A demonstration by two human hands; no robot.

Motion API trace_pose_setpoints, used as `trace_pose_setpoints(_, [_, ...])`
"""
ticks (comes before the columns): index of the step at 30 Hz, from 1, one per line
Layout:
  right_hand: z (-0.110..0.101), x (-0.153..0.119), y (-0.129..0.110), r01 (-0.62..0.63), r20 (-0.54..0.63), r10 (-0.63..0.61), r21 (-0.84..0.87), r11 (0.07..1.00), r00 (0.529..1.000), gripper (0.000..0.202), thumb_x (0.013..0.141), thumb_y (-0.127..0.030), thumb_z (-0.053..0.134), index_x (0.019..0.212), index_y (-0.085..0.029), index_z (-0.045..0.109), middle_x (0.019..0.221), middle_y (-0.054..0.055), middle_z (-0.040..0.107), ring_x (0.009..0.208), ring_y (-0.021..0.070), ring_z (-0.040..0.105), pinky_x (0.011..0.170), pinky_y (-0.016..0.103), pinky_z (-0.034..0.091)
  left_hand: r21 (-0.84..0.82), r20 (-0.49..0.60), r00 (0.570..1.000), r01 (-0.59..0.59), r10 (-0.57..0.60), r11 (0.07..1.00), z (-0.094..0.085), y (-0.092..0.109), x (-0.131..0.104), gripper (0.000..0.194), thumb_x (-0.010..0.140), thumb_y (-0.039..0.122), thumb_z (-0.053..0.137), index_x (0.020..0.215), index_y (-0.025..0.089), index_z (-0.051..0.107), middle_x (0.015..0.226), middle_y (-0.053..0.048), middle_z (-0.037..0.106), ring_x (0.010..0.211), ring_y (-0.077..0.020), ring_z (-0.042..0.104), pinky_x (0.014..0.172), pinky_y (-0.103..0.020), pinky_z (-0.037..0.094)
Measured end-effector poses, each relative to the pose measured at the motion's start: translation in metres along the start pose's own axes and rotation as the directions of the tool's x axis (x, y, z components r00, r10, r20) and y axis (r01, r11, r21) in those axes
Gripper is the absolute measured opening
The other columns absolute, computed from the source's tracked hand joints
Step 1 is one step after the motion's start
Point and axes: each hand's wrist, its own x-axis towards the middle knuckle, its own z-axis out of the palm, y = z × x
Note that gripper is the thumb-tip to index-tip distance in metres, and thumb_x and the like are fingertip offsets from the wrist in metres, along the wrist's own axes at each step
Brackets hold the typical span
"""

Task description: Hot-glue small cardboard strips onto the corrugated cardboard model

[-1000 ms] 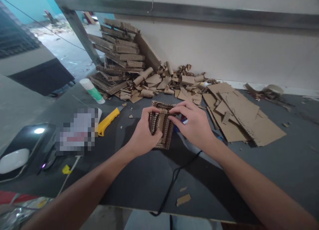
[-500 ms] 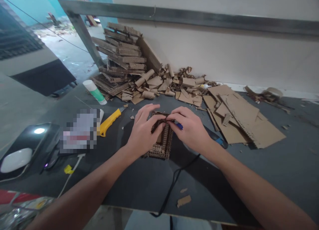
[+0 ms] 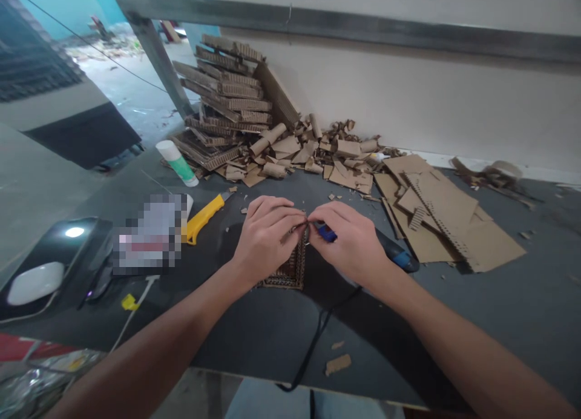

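Observation:
A small rectangular frame of corrugated cardboard (image 3: 297, 273) lies on the dark table, partly covered by my left hand (image 3: 272, 231). The fingers of that hand are closed, thumb and index pinching at the frame's far right edge. My right hand (image 3: 342, 231) pinches at the same spot, and the fingertips of both hands nearly touch. Between them shows a bit of thin brown cardboard strip (image 3: 307, 221), mostly hidden by fingers. Behind and beside my right hand lies a dark tool with blue parts (image 3: 399, 255), probably a hot glue gun; its black cord (image 3: 318, 328) runs toward the table's front edge.
A yellow utility knife (image 3: 204, 218), a glue stick (image 3: 178, 163) and a phone (image 3: 49, 249) with a white case on it lie left. Corrugated strips (image 3: 240, 104) are stacked at the back beside cardboard scraps (image 3: 313, 149). Flat cardboard sheets (image 3: 454, 225) lie right.
The frame has shifted slightly left relative to my fingertips and is more covered by my left hand. Both hands stay pinched together; the view has moved slightly.

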Motion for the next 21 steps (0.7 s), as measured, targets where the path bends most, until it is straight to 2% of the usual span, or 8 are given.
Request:
trace_pose_setpoints(8, [-0.0067,0.0039,-0.0009,-0.079,0.057,0.077,0.030,0.996,0.995,0.008,0.093,-0.016,0.059,0.093,-0.019,0.066,0.089,0.007,0.073,0.082,0.0191,0.068,0.073,0.030,0.054,0.010,-0.001,1.000,0.002,-0.002,1.000,-0.0026,-0.0023,0.0010,0.013,0.090,0.015,0.066,0.097,0.023,0.073,0.096,-0.002,0.079,0.100,-0.0226,0.069,0.096,-0.043,0.049])
trace_pose_setpoints(16, [-0.0062,0.0023,-0.0024,0.029,0.058,-0.028,-0.023,0.999,0.998,0.015,0.096,-0.013,0.053,0.093,-0.019,0.067,0.092,0.009,0.072,0.085,0.0197,0.068,0.074,0.030,0.054,0.016,0.016,1.000,-0.020,0.019,1.000,-0.0067,-0.0020,0.0019,0.012,0.093,0.015,0.061,0.098,0.023,0.069,0.093,-0.003,0.077,0.100,-0.0222,0.068,0.095,-0.041,0.048])
trace_pose_setpoints(21, [-0.0029,0.0004,-0.0035,0.029,0.043,-0.028,-0.015,0.999,0.999,0.015,0.092,-0.012,0.054,0.088,-0.020,0.066,0.089,0.008,0.072,0.083,0.0198,0.067,0.073,0.030,0.054,0.004,0.081,0.996,-0.036,0.035,0.999,-0.0081,0.0022,0.0043,0.013,0.091,0.011,0.056,0.095,0.021,0.065,0.091,-0.005,0.074,0.097,-0.0218,0.068,0.092,-0.039,0.048])
